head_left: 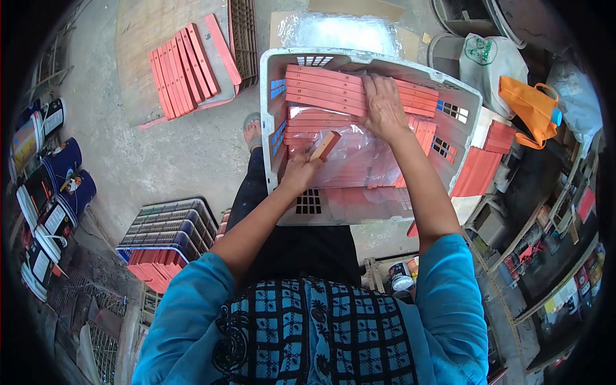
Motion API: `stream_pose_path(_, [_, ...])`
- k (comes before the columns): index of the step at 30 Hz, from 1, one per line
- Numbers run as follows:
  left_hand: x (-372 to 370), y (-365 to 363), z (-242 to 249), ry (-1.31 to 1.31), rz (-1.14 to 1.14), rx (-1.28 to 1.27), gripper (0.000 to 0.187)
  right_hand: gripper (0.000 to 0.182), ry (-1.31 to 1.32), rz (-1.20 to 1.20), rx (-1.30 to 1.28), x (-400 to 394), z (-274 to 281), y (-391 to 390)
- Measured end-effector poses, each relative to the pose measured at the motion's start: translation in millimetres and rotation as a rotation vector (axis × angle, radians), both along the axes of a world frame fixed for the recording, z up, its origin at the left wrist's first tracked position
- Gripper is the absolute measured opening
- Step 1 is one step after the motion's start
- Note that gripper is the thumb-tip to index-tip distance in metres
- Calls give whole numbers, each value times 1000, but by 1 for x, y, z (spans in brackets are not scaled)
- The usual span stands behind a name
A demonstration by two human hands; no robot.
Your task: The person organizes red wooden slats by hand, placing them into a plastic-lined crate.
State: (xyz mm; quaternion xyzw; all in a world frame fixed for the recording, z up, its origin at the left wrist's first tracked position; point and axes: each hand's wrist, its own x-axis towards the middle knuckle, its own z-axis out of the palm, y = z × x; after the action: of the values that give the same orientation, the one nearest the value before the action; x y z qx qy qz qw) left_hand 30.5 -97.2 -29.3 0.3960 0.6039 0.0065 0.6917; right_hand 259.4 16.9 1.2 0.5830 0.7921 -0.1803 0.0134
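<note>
A large pale plastic crate (pixel 274 205) stands in front of me, holding rows of red-painted wooden strips (pixel 324 90) with small dark holes. Inside it, my left hand (pixel 300 172) is closed round one short wooden piece (pixel 326 146), red on one side and bare wood on another. My right hand (pixel 385 106) lies over the upper row of strips, fingers bent across their tops; whether it grips any is hidden. Clear plastic sheeting (pixel 366 157) covers part of the strips between my hands.
More red strips (pixel 183 70) lie on a board (pixel 138 38) at the upper left. Stacked baskets (pixel 170 224) stand lower left, paint cans (pixel 67 170) at far left. Red pieces (pixel 476 172), an orange bag (pixel 529 109) and a white bag (pixel 491 67) sit right of the crate.
</note>
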Motion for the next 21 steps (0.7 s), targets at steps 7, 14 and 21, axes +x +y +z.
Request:
stream_pose_path(7, [3, 2, 5, 28, -43, 82, 42, 81, 213, -440, -8, 15, 52, -73])
stream_pose_path(14, [16, 20, 36, 54, -245, -35, 43, 90, 200, -884, -26, 33, 69, -179])
stream_pose_path(21, [26, -10, 53, -124, -471, 99, 38, 89, 306, -1241, 46, 44, 66, -223])
